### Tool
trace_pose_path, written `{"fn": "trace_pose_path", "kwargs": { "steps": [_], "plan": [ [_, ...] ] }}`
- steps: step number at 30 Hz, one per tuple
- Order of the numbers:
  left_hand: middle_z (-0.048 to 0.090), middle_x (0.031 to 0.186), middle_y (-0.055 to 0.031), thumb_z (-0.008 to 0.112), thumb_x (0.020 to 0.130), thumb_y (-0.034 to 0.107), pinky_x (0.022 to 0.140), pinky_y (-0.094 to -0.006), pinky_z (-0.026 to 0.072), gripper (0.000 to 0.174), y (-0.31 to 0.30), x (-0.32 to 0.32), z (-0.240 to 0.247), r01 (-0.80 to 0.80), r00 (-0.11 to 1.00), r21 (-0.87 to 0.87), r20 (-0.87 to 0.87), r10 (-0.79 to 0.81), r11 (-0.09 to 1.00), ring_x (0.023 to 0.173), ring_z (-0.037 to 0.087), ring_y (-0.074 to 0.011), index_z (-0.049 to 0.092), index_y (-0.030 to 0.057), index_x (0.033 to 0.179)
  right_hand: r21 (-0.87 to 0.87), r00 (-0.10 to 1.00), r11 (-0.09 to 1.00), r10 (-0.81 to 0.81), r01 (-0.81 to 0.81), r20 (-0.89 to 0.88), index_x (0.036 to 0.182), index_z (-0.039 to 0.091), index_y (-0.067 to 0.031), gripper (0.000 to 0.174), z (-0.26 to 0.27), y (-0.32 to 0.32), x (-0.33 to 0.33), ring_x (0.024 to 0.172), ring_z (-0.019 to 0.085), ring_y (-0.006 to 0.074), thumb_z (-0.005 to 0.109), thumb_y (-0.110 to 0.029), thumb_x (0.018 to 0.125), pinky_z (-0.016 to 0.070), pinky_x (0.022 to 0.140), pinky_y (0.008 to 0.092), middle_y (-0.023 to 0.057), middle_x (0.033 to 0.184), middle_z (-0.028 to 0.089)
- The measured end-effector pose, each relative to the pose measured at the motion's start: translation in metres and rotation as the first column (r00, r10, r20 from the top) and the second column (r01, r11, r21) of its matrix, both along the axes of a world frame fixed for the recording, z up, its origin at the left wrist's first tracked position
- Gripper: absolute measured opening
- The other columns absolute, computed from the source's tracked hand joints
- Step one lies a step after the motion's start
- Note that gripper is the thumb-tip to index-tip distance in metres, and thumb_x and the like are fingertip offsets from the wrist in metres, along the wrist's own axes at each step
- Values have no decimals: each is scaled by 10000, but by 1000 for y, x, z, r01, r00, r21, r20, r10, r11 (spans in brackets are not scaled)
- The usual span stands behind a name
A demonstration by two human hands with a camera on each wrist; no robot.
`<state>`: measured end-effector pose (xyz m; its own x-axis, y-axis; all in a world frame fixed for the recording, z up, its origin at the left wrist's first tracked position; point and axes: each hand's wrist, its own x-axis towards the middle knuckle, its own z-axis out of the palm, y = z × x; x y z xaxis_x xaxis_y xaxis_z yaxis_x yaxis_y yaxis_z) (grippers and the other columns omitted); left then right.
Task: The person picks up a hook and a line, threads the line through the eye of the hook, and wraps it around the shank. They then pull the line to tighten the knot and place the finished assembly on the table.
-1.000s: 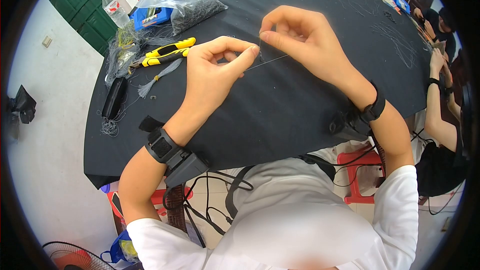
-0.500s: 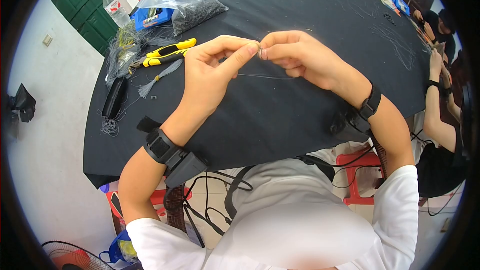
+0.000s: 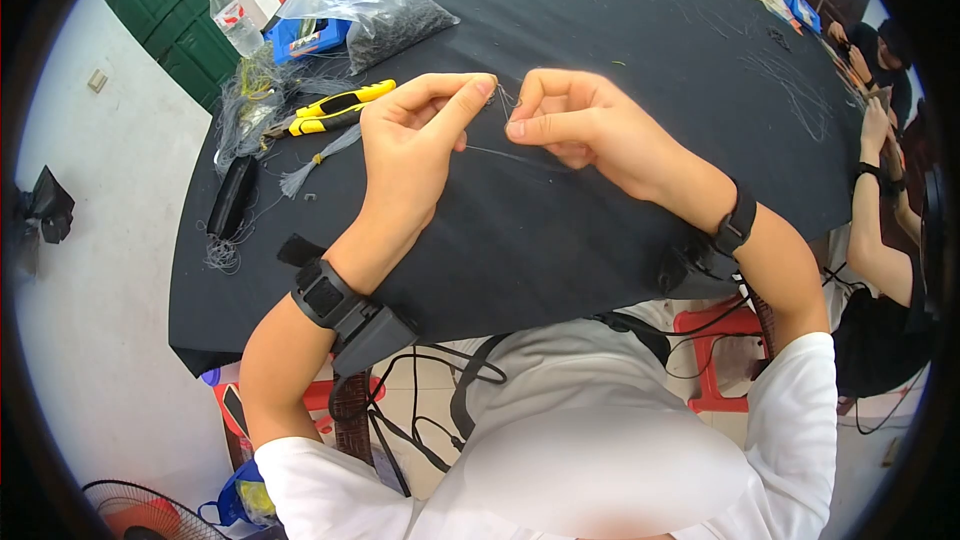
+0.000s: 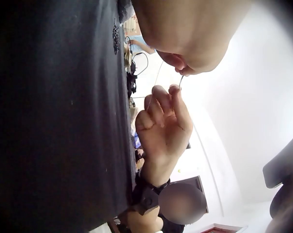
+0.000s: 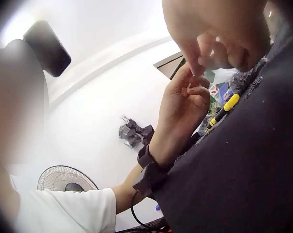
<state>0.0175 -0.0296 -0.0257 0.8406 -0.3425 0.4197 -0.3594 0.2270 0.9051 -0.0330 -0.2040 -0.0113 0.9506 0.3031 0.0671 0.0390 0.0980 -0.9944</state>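
My left hand [image 3: 410,140] pinches a small dark curved piece that looks like a fish hook [image 4: 181,81] between thumb and index finger, mostly hidden by the fingertips. A short gap to its right, my right hand [image 3: 590,125] pinches thin grey fishing line [image 3: 495,151] between thumb and index finger. Fine strands stretch between the two sets of fingertips, and another strand runs lower, from under the left hand toward the right. Both hands are raised over the black-covered table [image 3: 560,240]. In the left wrist view, the right hand's other fingers curl toward its palm.
Yellow-and-black pliers [image 3: 340,108] lie left of the hands, beside a tied grey line bundle [image 3: 315,162] and a black case [image 3: 233,198]. Behind them are tangled line [image 3: 240,110], a clear bag of dark bits [image 3: 395,25] and a bottle [image 3: 235,22]. Another person [image 3: 885,240] sits at right.
The right hand came down and in until its fingertips met the left hand's, then drew slightly apart again. The left hand shifted a little left, and line now spans the gap.
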Motion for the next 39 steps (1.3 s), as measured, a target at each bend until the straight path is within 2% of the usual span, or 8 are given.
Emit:
{"fn": "trace_pose_path", "kwargs": {
  "steps": [3, 6, 9, 21, 27, 30, 33, 39],
  "plan": [
    [627, 731, -1, 668, 800, 106, 491, -156, 347, 136, 1, 2, -2, -28, 999, 12, -16, 28, 1000, 569, 473, -16, 677, 4, 889, -252, 875, 939, -92, 235, 475, 747, 552, -57, 99, -4, 1, 2, 489, 322, 32, 610, -118, 798, 251, 448, 210, -52, 595, 441],
    [624, 716, -1, 667, 799, 102, 491, -154, 349, 130, -1, 0, 0, -28, 1000, 45, 15, 28, 999, 564, 477, -15, 677, 1, 881, -346, 746, 841, -98, 416, 659, 772, 558, -38, 82, 6, 4, -7, 494, 293, 46, 595, -108, 796, 246, 453, 222, -32, 575, 387],
    [619, 708, -2, 663, 801, 103, 486, -154, 352, 127, -3, -3, 1, -36, 998, 73, 55, 32, 997, 558, 479, -15, 678, -3, 871, -322, 701, 821, -127, 471, 702, 796, 561, -35, 73, 9, 4, -7, 501, 277, 52, 586, -104, 795, 241, 456, 232, -20, 569, 354],
    [598, 660, 6, 662, 799, 106, 465, -155, 345, 117, -5, -4, -1, 64, 996, 144, 51, -72, 988, 549, 481, -15, 680, 1, 846, -283, 632, 813, -130, 509, 764, 825, 591, -42, 92, 6, -8, 10, 503, 306, 45, 609, -127, 794, 259, 462, 224, -30, 572, 394],
    [599, 664, 0, 668, 798, 104, 468, -158, 345, 115, -5, -3, -1, 93, 994, 120, 50, -99, 988, 535, 467, -21, 680, 2, 849, -277, 720, 837, -183, 472, 670, 828, 618, -50, 84, 1, -13, 16, 507, 354, 11, 622, -129, 798, 279, 459, 196, -64, 584, 450],
    [606, 687, -5, 667, 799, 100, 468, -159, 350, 111, -5, -3, 0, 94, 993, 106, 66, -101, 990, 543, 473, -22, 681, 4, 854, -308, 818, 852, -213, 423, 534, 826, 620, -41, 88, 0, -14, 15, 514, 372, -1, 624, -127, 806, 283, 458, 184, -72, 587, 462],
    [610, 709, -6, 664, 800, 94, 471, -159, 356, 110, -5, -4, 0, 83, 994, 70, 70, -88, 994, 559, 481, -20, 682, 6, 861, -230, 876, 917, -201, 326, 439, 827, 617, -35, 95, -7, -14, 18, 515, 375, -6, 622, -129, 815, 280, 456, 177, -76, 584, 463],
    [613, 716, -4, 661, 801, 91, 481, -159, 363, 109, -4, -3, 0, 102, 994, 72, 37, -105, 992, 569, 487, -19, 682, 7, 867, -243, 860, 906, -204, 347, 468, 844, 612, -37, 92, -7, -14, 19, 519, 369, -6, 621, -124, 817, 281, 461, 182, -75, 584, 459]
  ]
}}
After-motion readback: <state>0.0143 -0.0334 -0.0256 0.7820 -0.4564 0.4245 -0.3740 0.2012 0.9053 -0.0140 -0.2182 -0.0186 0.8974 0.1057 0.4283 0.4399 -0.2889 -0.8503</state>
